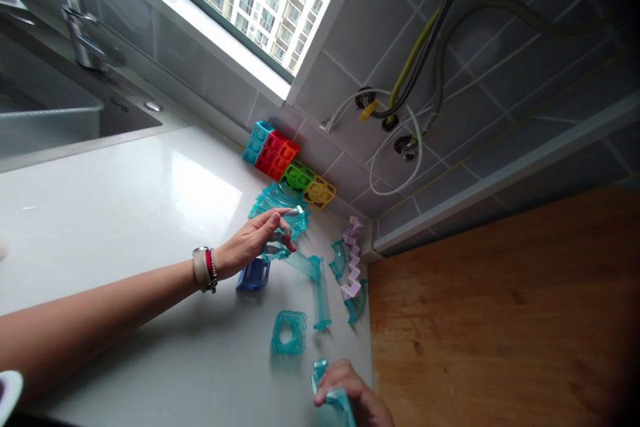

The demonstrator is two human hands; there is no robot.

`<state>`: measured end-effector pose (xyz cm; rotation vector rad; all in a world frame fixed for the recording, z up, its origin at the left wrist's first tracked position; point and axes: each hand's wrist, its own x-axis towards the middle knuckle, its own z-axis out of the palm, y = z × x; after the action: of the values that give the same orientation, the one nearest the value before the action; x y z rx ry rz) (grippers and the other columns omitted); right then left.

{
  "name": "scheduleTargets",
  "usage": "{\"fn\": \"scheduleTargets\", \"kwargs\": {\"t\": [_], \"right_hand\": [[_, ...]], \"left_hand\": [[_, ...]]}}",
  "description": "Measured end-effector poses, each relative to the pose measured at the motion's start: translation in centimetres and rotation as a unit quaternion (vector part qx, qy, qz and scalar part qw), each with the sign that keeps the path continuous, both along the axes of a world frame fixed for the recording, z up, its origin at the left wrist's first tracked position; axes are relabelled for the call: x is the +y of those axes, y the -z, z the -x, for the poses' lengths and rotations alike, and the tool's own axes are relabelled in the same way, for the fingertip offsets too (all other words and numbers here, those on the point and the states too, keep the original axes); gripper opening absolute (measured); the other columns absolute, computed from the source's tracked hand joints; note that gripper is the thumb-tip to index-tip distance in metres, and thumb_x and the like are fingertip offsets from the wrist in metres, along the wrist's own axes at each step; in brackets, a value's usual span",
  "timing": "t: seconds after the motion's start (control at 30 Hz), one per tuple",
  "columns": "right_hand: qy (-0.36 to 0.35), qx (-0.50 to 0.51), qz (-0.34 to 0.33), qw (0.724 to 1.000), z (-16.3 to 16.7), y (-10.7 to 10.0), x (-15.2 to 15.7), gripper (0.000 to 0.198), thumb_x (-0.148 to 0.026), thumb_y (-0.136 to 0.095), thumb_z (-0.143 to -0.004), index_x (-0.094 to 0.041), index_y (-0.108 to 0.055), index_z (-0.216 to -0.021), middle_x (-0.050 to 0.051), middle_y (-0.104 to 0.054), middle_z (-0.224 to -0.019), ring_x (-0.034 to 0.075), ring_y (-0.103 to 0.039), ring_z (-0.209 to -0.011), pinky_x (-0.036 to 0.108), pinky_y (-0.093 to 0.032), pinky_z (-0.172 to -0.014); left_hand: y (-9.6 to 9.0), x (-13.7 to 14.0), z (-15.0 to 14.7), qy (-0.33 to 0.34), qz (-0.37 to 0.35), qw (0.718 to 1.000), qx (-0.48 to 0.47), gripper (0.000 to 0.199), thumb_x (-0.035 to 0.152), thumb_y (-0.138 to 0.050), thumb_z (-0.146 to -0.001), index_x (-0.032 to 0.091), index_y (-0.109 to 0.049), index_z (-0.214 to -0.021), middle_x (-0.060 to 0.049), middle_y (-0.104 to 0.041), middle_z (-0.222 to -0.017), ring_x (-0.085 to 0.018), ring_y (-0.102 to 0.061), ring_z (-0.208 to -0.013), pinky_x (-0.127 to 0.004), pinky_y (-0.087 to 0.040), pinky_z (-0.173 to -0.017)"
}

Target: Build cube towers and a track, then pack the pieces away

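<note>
My left hand (257,240), with a watch and bracelets at the wrist, is closed around a clear teal plastic track piece (274,250) and holds it above the counter. Behind it lies a pile of teal curved pieces (275,197). A dark blue block (254,275) stands just below that hand. At the bottom of the view, my right hand (353,390) grips a teal curved track piece (340,403), partly cut off by the frame edge. Between the hands are a teal square piece with a round hole (289,332) and a straight teal tube (321,293).
Blue, red, orange, green and yellow blocks (299,177) stand along the tiled wall. A lilac zigzag piece (353,257) and teal curves (338,259) lie near the wooden panel (500,320). A sink (120,121) with a tap (83,40) is at left. Cables (415,60) hang on the wall.
</note>
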<state>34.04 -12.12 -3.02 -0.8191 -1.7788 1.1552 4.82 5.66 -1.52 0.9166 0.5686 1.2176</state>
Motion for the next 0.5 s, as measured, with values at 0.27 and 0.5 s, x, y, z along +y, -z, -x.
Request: {"fn": "scheduleTargets", "kwargs": {"t": [0.27,0.5], "right_hand": [[0.207,0.225,0.164,0.938,5.1,-4.7,7.1,0.052,-0.067,-0.035,-0.100,-0.032,-0.073,-0.102,0.004,-0.066,-0.086,0.025,-0.066,-0.091,0.047,-0.055,-0.088],[0.177,0.310,0.281,0.891,12.2,-7.9,16.1,0.055,-0.073,-0.052,-0.094,-0.022,-0.070,-0.086,-0.002,-0.059,-0.067,0.015,-0.058,-0.062,0.030,-0.055,-0.068]], "left_hand": [[-0.4,-0.1,0.0,-0.006,0.032,0.999,-0.015,0.051,0.059,-0.065,-0.094,0.023,-0.060,-0.130,-0.002,-0.065,-0.093,-0.022,-0.074,-0.082,-0.035,-0.059,-0.074],[-0.6,0.0,0.2,-0.005,0.076,0.996,-0.043,0.048,0.056,-0.068,-0.094,0.023,-0.062,-0.128,-0.001,-0.065,-0.091,-0.020,-0.074,-0.084,-0.032,-0.058,-0.074]]}}
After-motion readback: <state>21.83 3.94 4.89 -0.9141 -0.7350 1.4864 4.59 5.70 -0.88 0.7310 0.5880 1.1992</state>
